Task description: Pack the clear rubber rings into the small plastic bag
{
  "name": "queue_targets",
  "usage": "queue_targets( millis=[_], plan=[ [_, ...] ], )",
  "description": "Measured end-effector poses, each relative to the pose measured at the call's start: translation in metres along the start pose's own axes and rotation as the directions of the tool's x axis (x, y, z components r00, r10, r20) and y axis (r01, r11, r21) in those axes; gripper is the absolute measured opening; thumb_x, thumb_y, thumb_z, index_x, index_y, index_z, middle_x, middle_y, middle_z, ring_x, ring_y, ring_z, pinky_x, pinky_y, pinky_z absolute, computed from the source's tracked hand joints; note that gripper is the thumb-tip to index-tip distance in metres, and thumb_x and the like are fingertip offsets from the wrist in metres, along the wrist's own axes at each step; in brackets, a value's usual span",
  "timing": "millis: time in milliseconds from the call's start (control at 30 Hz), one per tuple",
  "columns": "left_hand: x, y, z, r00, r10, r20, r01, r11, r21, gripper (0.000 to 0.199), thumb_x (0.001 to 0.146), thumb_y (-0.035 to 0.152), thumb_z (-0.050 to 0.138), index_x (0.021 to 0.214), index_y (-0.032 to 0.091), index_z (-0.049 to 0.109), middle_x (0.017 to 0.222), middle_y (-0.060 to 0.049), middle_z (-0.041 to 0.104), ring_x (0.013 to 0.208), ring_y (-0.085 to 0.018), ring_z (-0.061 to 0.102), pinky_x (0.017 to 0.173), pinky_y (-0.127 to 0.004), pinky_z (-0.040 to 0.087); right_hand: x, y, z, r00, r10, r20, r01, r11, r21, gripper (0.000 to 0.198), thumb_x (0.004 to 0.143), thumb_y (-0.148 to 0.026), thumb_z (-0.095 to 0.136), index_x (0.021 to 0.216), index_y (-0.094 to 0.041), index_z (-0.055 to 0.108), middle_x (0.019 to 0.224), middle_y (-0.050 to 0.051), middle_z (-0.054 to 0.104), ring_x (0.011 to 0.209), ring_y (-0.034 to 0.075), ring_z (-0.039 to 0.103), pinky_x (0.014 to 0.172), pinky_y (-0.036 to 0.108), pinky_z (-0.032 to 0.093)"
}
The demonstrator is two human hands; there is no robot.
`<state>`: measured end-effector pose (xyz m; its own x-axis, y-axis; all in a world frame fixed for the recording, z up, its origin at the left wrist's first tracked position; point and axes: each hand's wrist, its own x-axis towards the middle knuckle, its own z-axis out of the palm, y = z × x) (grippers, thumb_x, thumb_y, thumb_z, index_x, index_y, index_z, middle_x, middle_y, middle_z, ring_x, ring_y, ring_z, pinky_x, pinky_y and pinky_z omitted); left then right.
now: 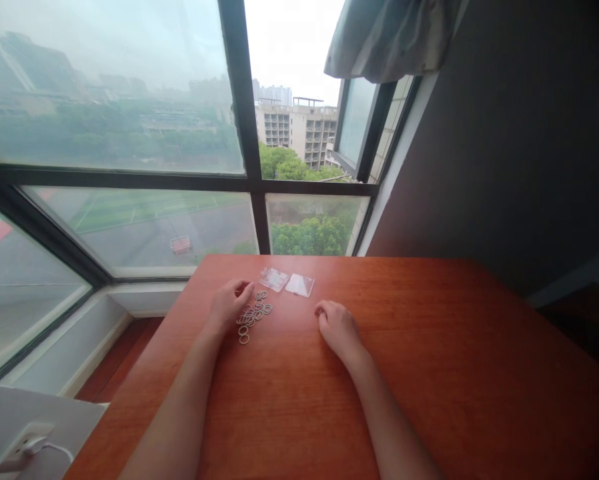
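Note:
My left hand (231,303) rests on the table with its fingers loosely curled in, right beside a loose pile of metal rings (250,315). A dark hollow shows between its thumb and fingers, and I see nothing held there. Several rings overlap in the pile, while a few lie at its near end. My right hand (338,327) lies on the wood to the right of the rings, fingers folded under and nothing visible in them. Beyond the rings are two small clear plastic pieces, a left one (274,279) and a right one (300,285) with a whitish area.
The reddish-brown wooden table (429,347) reaches up to a dark-framed window (259,220). A grey curtain (389,40) hangs at upper right, beside an opened pane. At lower left a plug with a white cable (37,445) sits in a wall socket.

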<state>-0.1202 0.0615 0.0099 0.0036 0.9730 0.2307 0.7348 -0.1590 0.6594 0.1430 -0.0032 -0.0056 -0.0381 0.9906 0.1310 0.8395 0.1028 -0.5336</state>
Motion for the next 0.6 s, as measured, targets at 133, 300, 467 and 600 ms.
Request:
queue_targets(
  millis=[133,300,467,600],
  plan=[
    [-0.003,-0.004,0.004,0.994,0.070,0.086,-0.071,0.997,0.006,0.035,0.085,0.046,0.045,0.085,0.018,0.067,0.084,-0.006,0.070,0.081,-0.021,0.062,0.074,-0.029,0.047,0.000,0.000,0.000,1.000,0.002,-0.007,-0.002,1.000,-0.007,0.024,0.084,-0.011,0.044,0.084,-0.021,0.065,0.087,0.003,0.067,0.086,0.016,0.058,0.074,0.023,0.036],
    [-0.009,0.012,0.017,0.958,0.243,0.150,-0.241,0.970,-0.029,0.026,0.083,0.035,0.048,0.079,0.018,0.068,0.087,-0.006,0.068,0.087,-0.022,0.060,0.084,-0.033,0.046,0.000,0.001,0.001,1.000,0.006,-0.002,-0.006,1.000,-0.006,0.024,0.084,-0.011,0.044,0.085,-0.022,0.065,0.088,0.003,0.067,0.086,0.016,0.058,0.074,0.023,0.037],
    [-0.023,0.043,0.042,0.914,0.345,0.213,-0.330,0.938,-0.106,0.021,0.083,0.027,0.050,0.073,0.016,0.066,0.079,-0.006,0.065,0.079,-0.018,0.058,0.076,-0.029,0.046,-0.001,0.001,0.000,1.000,-0.005,-0.009,0.005,1.000,0.013,0.024,0.085,-0.011,0.044,0.084,-0.022,0.065,0.087,0.003,0.067,0.087,0.016,0.059,0.076,0.023,0.037],
    [-0.037,0.069,0.063,0.874,0.428,0.230,-0.385,0.899,-0.209,0.015,0.081,0.019,0.052,0.075,0.017,0.066,0.083,-0.006,0.065,0.082,-0.017,0.057,0.078,-0.028,0.045,0.001,0.004,0.000,0.999,0.015,-0.046,-0.013,0.999,0.050,0.023,0.085,-0.013,0.044,0.083,-0.022,0.066,0.088,0.003,0.068,0.086,0.016,0.059,0.076,0.023,0.039]
  ],
)
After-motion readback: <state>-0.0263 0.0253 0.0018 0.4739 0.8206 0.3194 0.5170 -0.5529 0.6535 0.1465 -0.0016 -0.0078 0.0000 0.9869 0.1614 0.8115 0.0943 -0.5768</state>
